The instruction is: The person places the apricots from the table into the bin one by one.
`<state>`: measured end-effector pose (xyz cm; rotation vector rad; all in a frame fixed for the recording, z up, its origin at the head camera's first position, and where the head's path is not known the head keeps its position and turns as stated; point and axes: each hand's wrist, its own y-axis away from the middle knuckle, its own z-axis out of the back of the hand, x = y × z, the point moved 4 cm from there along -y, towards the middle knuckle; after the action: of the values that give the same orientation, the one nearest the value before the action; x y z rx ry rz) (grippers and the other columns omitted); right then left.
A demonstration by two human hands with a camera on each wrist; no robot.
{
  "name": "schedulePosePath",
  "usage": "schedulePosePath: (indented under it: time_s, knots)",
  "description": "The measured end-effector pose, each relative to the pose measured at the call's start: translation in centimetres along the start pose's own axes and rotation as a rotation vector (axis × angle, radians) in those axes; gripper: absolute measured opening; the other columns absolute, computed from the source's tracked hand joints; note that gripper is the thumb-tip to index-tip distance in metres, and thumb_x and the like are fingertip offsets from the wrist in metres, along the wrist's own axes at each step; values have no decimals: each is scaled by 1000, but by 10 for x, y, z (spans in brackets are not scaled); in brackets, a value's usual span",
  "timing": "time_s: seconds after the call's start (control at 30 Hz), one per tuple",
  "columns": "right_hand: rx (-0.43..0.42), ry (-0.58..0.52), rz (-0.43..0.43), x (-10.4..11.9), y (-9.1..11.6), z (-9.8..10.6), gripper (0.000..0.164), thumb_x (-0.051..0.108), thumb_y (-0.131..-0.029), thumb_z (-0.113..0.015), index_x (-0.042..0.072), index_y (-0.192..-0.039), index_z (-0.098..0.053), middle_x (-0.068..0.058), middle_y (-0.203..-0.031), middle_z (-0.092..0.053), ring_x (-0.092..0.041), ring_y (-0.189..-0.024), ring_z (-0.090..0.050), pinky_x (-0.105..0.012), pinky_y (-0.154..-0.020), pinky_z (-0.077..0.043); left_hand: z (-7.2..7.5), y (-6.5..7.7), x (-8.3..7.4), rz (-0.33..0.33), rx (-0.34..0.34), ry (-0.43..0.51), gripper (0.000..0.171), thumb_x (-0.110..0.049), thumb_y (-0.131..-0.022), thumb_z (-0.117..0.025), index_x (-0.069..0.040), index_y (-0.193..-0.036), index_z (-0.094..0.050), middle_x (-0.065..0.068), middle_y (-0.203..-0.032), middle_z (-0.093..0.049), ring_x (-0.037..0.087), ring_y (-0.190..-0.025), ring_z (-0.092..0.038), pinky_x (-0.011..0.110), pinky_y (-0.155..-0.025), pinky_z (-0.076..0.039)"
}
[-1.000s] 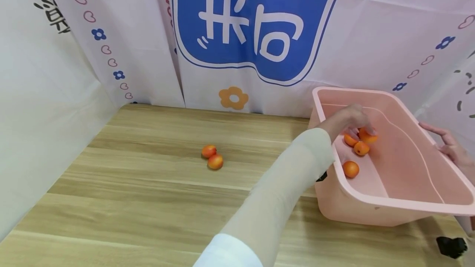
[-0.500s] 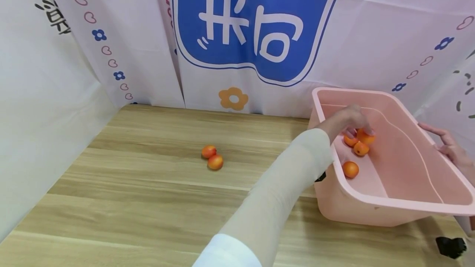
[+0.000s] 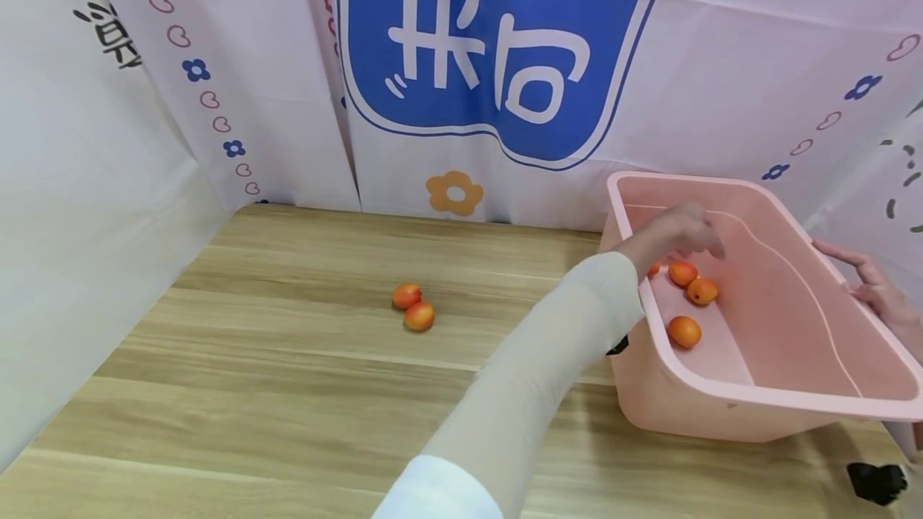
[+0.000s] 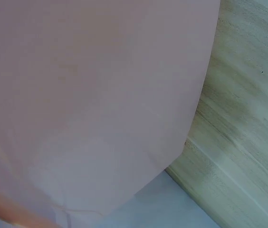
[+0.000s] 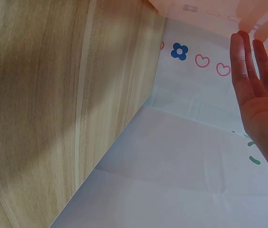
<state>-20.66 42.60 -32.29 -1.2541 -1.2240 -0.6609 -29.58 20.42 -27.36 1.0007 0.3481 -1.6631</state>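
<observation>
My left hand [image 3: 681,232] reaches over the near rim into a pink plastic basin [image 3: 764,403], its fingers hanging bent downward with no fruit showing in them. Several small oval orange-red fruits lie inside: one [image 3: 683,273] just below the hand, another [image 3: 703,291] against it, and a third [image 3: 684,331] nearer the front. A bit of one more fruit [image 3: 654,270] shows under the wrist. On the right side, my right hand [image 3: 874,285] is at the basin's rim. In the right wrist view, its straight fingers [image 5: 238,61] reach up to the basin's outer wall.
Two more orange-red fruits [image 3: 413,307] lie side by side on the wooden table [image 3: 303,391]. A printed white cloth [image 3: 461,150] hangs behind the table, with cloth sheets at both sides. The basin stands at the table's right end.
The fruit under my left fingertips has gone from there, and a fruit now shows under the wrist. The front fruit has shifted slightly. My right hand stays at the rim.
</observation>
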Motion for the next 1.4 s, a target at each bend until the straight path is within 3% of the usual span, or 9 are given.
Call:
schedulePosePath:
  time_s: [0.17,0.3,0.37,0.43,0.6,0.87,1.1,1.27,1.4]
  knots:
    - [-12,49,-5,-1,0,2,91,-21,-84,-5,20,-135,-67,0,-77,-69,-4,-52,-64,-14,-45,-48,7,8,-1,-127,48,38,7,-20,-96,-76,-15,-99,-72,-8,-88,-62,11,-78,-62,18,-60,-52]
    - [78,32,20,0,-3,2,93,-22,-83,-4,20,-139,-64,-1,-88,-73,-2,-57,-66,-13,-48,-51,15,19,-2,-292,59,-15,11,-17,-98,-73,-12,-108,-75,-7,-97,-67,5,-81,-62,9,-64,-51]
    - [96,26,13,1,-4,3,94,-22,-83,-4,21,-140,-64,0,-85,-73,-2,-57,-67,-14,-48,-51,18,26,-2,-375,75,-35,16,-15,-98,-73,-10,-113,-74,-6,-102,-68,2,-85,-61,5,-68,-49]
    - [87,21,3,1,-4,3,94,-23,-82,-3,21,-139,-65,2,-81,-72,-1,-53,-64,-14,-46,-50,19,33,-3,-457,101,-61,21,-15,-98,-72,-8,-118,-74,-4,-106,-70,1,-87,-62,4,-72,-49]
    - [29,13,-45,1,-1,2,94,-22,-84,-3,24,-136,-67,3,-65,-65,-2,-46,-61,-15,-42,-47,22,50,-1,-586,159,-151,25,-14,-100,-70,-6,-124,-72,-1,-114,-72,2,-95,-63,3,-77,-48]
    - [29,-26,2,-1,3,-1,80,-18,-96,-6,17,-145,-58,-6,-68,-67,-6,-49,-65,-19,-42,-51,48,75,21,-696,171,-90,33,-10,-101,-68,-1,-132,-68,7,-126,-72,6,-107,-66,5,-87,-48]
    - [55,-23,-34,-1,-3,6,93,-23,-83,-3,21,-137,-66,-5,-84,-74,-5,-54,-66,-16,-48,-52,77,96,51,-750,129,-18,29,-6,-100,-68,4,-127,-68,14,-122,-72,11,-105,-68,11,-87,-53]
    - [58,-2,-40,0,-3,4,92,-23,-85,-5,23,-137,-65,-5,-81,-73,-5,-54,-66,-15,-48,-52,97,110,79,-781,81,-28,25,-1,-99,-67,7,-123,-69,19,-120,-72,20,-107,-70,16,-87,-56]
    - [88,-41,-47,0,-4,5,97,-24,-81,-2,22,-137,-66,-5,-81,-74,-4,-55,-67,-15,-48,-52,111,118,103,-758,56,-64,23,-2,-100,-67,6,-122,-69,17,-118,-72,19,-105,-69,18,-85,-57]
